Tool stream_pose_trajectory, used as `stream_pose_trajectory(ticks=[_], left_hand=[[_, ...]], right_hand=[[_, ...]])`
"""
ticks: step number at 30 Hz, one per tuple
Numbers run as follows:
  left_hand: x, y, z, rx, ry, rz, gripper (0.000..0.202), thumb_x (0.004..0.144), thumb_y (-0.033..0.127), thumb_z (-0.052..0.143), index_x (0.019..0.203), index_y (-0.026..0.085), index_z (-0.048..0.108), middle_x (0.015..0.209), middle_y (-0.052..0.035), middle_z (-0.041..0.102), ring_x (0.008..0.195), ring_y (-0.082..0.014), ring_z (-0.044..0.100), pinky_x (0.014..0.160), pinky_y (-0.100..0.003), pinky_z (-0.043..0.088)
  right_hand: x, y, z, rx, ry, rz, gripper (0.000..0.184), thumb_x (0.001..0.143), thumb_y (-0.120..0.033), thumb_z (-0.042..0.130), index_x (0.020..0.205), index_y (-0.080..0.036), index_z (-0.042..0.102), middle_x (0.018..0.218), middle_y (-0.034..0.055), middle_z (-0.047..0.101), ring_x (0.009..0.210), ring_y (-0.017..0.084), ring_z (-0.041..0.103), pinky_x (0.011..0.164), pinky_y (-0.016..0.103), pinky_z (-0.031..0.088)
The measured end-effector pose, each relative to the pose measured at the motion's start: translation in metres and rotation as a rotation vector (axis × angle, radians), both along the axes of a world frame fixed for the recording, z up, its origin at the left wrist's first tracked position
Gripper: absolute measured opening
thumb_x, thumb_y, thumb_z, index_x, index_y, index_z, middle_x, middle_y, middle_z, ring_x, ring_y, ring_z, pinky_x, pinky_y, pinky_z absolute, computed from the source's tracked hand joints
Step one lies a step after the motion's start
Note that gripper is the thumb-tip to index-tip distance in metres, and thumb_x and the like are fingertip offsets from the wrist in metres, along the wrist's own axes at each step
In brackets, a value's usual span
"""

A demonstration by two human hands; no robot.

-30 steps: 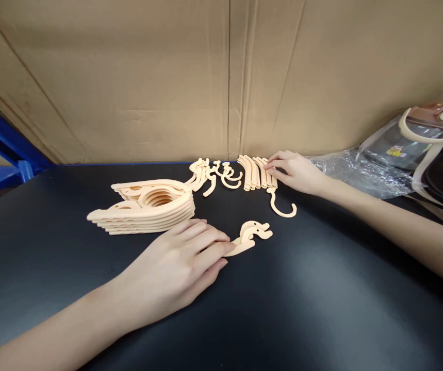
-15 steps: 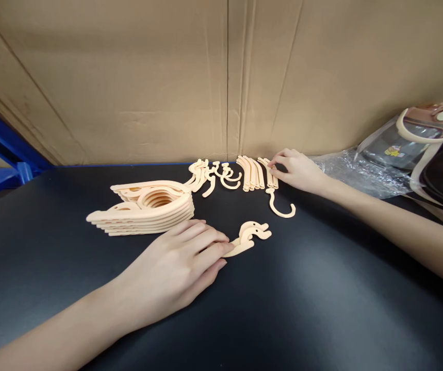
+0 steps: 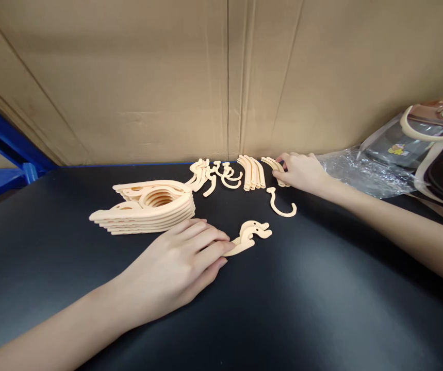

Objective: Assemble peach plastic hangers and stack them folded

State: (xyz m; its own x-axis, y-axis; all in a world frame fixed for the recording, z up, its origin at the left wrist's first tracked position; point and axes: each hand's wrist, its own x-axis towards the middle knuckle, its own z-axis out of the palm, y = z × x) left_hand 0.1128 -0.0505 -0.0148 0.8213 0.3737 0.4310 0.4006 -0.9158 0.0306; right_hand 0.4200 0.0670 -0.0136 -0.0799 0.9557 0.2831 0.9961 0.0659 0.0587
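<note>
My left hand (image 3: 178,263) lies flat on the black table (image 3: 322,299), fingers stretched out, fingertips touching a small cream plastic hanger piece (image 3: 250,236). My right hand (image 3: 302,171) reaches to the back of the table and curls its fingers round a curved cream strip (image 3: 276,166), drawn a little apart from the row of curved strips (image 3: 251,173). A loose cream hook (image 3: 281,203) lies just in front of that hand. A stack of cream hanger bodies (image 3: 147,206) sits beside my left hand.
A heap of small cream hooks (image 3: 213,175) lies at the back centre. Cardboard sheets (image 3: 221,77) wall off the rear. Crumpled clear plastic (image 3: 360,172) and a packaged brown and cream item (image 3: 433,134) lie at the right. A blue frame (image 3: 4,149) stands at left.
My right hand has pulled a curved strip rightwards away from the row and closed round it. My left hand has stayed in place.
</note>
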Motion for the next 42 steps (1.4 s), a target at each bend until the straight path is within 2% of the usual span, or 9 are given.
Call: stream_pose_trajectory(ticks=[9, 17, 22, 24, 27, 29, 34, 39, 42], left_hand=[[0.001, 0.000, 0.000, 0.003, 0.004, -0.008, 0.020, 0.097, 0.016, 0.048, 0.110, 0.017, 0.063, 0.106, -0.0026, 0.069, 0.094, -0.0195, 0.059, 0.088, -0.033, 0.045], [0.000, 0.001, 0.001, -0.006, 0.017, -0.004, 0.020, 0.098, 0.017, 0.048, 0.111, 0.017, 0.062, 0.107, -0.0026, 0.068, 0.093, -0.0193, 0.059, 0.088, -0.033, 0.044], [0.001, 0.001, 0.001, -0.010, 0.025, -0.005, 0.020, 0.098, 0.017, 0.047, 0.111, 0.017, 0.062, 0.107, -0.0027, 0.068, 0.093, -0.0191, 0.059, 0.088, -0.034, 0.045], [0.001, 0.001, 0.000, -0.010, 0.024, -0.008, 0.020, 0.098, 0.016, 0.047, 0.111, 0.017, 0.062, 0.107, -0.0027, 0.069, 0.094, -0.0193, 0.060, 0.089, -0.033, 0.045], [0.001, 0.001, 0.000, -0.005, 0.017, -0.008, 0.020, 0.098, 0.016, 0.047, 0.110, 0.017, 0.063, 0.108, -0.0027, 0.069, 0.095, -0.0193, 0.060, 0.090, -0.034, 0.044], [0.000, 0.000, 0.000, -0.005, 0.012, -0.008, 0.021, 0.098, 0.016, 0.047, 0.111, 0.017, 0.063, 0.108, -0.0027, 0.069, 0.096, -0.0193, 0.060, 0.091, -0.034, 0.044], [0.000, 0.000, 0.001, -0.007, 0.020, -0.001, 0.021, 0.098, 0.017, 0.046, 0.111, 0.017, 0.063, 0.108, -0.0031, 0.069, 0.095, -0.0195, 0.060, 0.090, -0.034, 0.045], [0.001, 0.000, 0.002, -0.011, 0.023, 0.001, 0.022, 0.098, 0.018, 0.046, 0.111, 0.018, 0.063, 0.106, -0.0039, 0.069, 0.095, -0.0189, 0.061, 0.088, -0.033, 0.047], [0.000, 0.000, 0.002, -0.017, 0.028, 0.002, 0.022, 0.098, 0.017, 0.046, 0.111, 0.018, 0.063, 0.107, -0.0043, 0.069, 0.094, -0.0190, 0.061, 0.089, -0.034, 0.048]], right_hand=[[0.009, 0.004, 0.008, -0.015, 0.062, -0.062, 0.039, 0.080, -0.035, 0.055, 0.112, -0.015, 0.064, 0.082, 0.0067, 0.073, 0.086, 0.028, 0.066, 0.084, 0.040, 0.039], [0.015, 0.002, 0.030, 0.067, 0.132, -0.028, 0.033, 0.079, -0.028, 0.054, 0.109, -0.016, 0.063, 0.082, 0.0058, 0.074, 0.084, 0.027, 0.067, 0.079, 0.038, 0.043], [0.016, 0.003, 0.023, 0.023, 0.112, 0.000, 0.027, 0.081, -0.028, 0.054, 0.103, -0.019, 0.066, 0.085, 0.0040, 0.074, 0.085, 0.026, 0.067, 0.080, 0.038, 0.043], [0.017, 0.004, 0.018, -0.007, 0.097, 0.011, 0.028, 0.083, -0.037, 0.055, 0.102, -0.020, 0.067, 0.089, 0.0057, 0.074, 0.086, 0.027, 0.067, 0.076, 0.037, 0.044], [0.020, 0.006, 0.014, -0.055, 0.080, 0.024, 0.043, 0.084, -0.056, 0.054, 0.099, -0.019, 0.068, 0.100, 0.0109, 0.072, 0.091, 0.030, 0.066, 0.069, 0.036, 0.045], [0.022, 0.008, 0.013, -0.091, 0.084, 0.023, 0.048, 0.082, -0.063, 0.054, 0.099, -0.020, 0.068, 0.098, 0.0105, 0.073, 0.087, 0.030, 0.067, 0.063, 0.035, 0.045], [0.023, 0.012, 0.011, -0.108, 0.110, -0.018, 0.036, 0.080, -0.043, 0.058, 0.108, -0.022, 0.068, 0.089, 0.0052, 0.075, 0.082, 0.026, 0.068, 0.060, 0.031, 0.044], [0.021, 0.010, 0.011, -0.132, 0.133, -0.044, 0.022, 0.076, -0.036, 0.056, 0.080, -0.022, 0.073, 0.069, 0.0032, 0.072, 0.065, 0.022, 0.066, 0.054, 0.030, 0.042], [0.023, 0.009, 0.011, -0.139, 0.142, -0.045, 0.025, 0.077, -0.039, 0.055, 0.067, -0.021, 0.070, 0.059, 0.0036, 0.068, 0.059, 0.021, 0.064, 0.052, 0.030, 0.041]])
